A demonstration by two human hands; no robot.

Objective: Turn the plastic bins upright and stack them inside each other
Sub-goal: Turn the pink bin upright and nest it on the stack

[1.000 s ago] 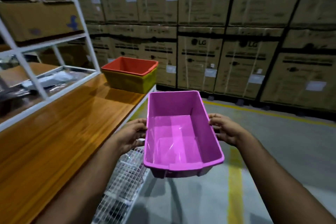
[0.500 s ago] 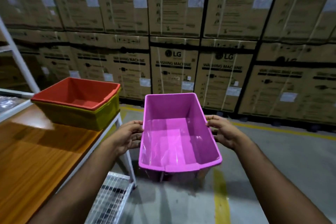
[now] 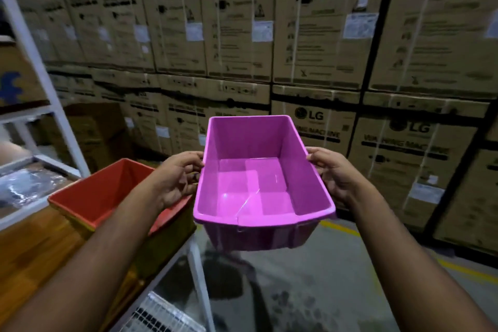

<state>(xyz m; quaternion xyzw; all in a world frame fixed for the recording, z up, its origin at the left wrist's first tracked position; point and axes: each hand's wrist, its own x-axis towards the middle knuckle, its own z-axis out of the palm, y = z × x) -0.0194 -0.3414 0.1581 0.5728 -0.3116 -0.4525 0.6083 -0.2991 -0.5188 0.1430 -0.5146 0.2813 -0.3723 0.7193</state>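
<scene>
Both hands, left (image 3: 176,179) and right (image 3: 332,174), grip the long rims of the upright magenta plastic bin (image 3: 258,183), carried level in the air to drop squarely into the red plastic bin (image 3: 107,194), nested in a yellow one at the wooden surface's (image 3: 35,248) corner.

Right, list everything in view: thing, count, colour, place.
pink bin: 1, pink, upright, held in the air right of the table
red bin: 1, red, nested in the yellow bin
yellow bin: 1, yellow, on the table's end
table: 1, wood top
rack: 1, white, left
cartons: many, brown, stacked behind
floor line: yellow, right
left hand: grips the pink bin's left rim
right hand: grips its right rim
</scene>
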